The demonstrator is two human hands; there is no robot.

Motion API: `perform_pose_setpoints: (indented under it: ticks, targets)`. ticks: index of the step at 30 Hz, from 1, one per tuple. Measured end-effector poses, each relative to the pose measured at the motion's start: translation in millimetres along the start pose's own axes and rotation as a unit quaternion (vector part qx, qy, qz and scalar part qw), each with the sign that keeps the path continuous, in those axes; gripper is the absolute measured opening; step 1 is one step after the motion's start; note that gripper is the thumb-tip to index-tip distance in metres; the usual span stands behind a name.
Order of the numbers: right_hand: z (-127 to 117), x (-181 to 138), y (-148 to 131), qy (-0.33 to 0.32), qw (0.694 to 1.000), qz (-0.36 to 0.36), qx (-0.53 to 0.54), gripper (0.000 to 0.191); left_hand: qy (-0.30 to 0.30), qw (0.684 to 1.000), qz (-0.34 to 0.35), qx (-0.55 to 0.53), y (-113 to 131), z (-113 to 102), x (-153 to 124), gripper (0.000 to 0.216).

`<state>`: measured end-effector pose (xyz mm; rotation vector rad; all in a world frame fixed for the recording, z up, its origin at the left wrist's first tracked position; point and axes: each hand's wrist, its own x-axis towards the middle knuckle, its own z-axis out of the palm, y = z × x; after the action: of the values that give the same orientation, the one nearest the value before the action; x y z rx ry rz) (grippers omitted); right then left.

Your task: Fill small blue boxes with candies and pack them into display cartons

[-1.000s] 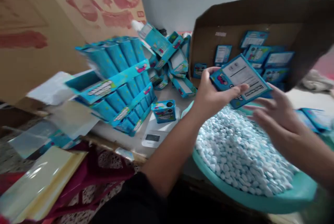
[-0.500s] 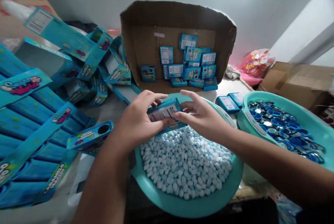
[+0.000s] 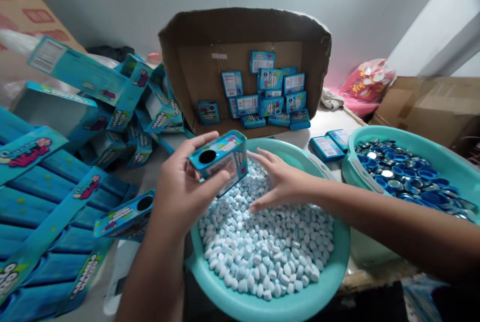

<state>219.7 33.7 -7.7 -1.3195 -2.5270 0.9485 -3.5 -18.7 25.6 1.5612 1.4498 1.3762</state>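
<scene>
Clasping a small blue box (image 3: 221, 159), hole up, in the left hand (image 3: 180, 189) — right hand (image 3: 281, 184) open, empty, flat on candies (image 3: 262, 247) in basin (image 3: 262, 307); none gathered yet.

the left hand (image 3: 179, 188) wraps the near side of the small blue box (image 3: 225, 154), hiding the print there. the basin of caps (image 3: 446, 154) runs off the right edge and the stacked display cartons (image 3: 56, 202) off the left. labels on the packs (image 3: 270, 92) in the cardboard box (image 3: 243, 27) are too small to read. the candy basin (image 3: 262, 309) is clipped at the bottom edge.
</scene>
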Motion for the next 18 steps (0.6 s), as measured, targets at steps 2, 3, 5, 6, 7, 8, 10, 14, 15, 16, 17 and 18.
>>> perform_pose_setpoints:
  ticks: [2,3,5,6,7,8,10,14,15,16,17,18]
  targets:
    - [1,10,5,-0.021,0.999,0.008,0.035,0.119,0.022,0.999,-0.021,-0.026,4,4,-1,0.053]
    - [1,15,7,-0.015,0.998,0.005,0.061,0.104,0.030,0.999,-0.028,-0.025,4,6,-1,0.050]
    - [0,21,9,0.027,0.992,0.001,0.120,0.069,0.034,0.999,-0.037,0.001,0,8,1,0.049]
    - [0,23,10,0.049,0.989,0.002,0.139,0.056,0.033,0.999,-0.040,0.015,-3,9,2,0.050]
    - [1,23,9,0.061,0.987,0.004,0.148,0.048,0.031,0.998,-0.042,0.021,-7,9,4,0.050]
    - [2,22,9,0.063,0.987,0.007,0.150,0.044,0.028,0.998,-0.044,0.018,-11,9,6,0.051]
    - [5,18,6,0.047,0.987,0.014,0.154,0.040,0.006,0.999,-0.047,0.005,-17,7,10,0.053]
    - [11,10,-1,0.041,0.967,0.092,0.236,0.039,-0.055,0.997,-0.038,0.027,-21,6,11,0.050]
    - [11,10,-3,0.044,0.956,0.121,0.265,0.039,-0.065,0.997,-0.034,0.032,-21,7,11,0.051]
    - [12,10,-5,0.044,0.941,0.162,0.295,0.040,-0.076,0.996,-0.030,0.031,-22,7,11,0.052]
    - [12,11,-7,0.040,0.921,0.215,0.322,0.043,-0.092,0.995,-0.027,0.024,-23,7,10,0.055]
    - [12,12,-8,0.034,0.899,0.271,0.342,0.048,-0.112,0.993,-0.027,0.015,-24,8,11,0.059]
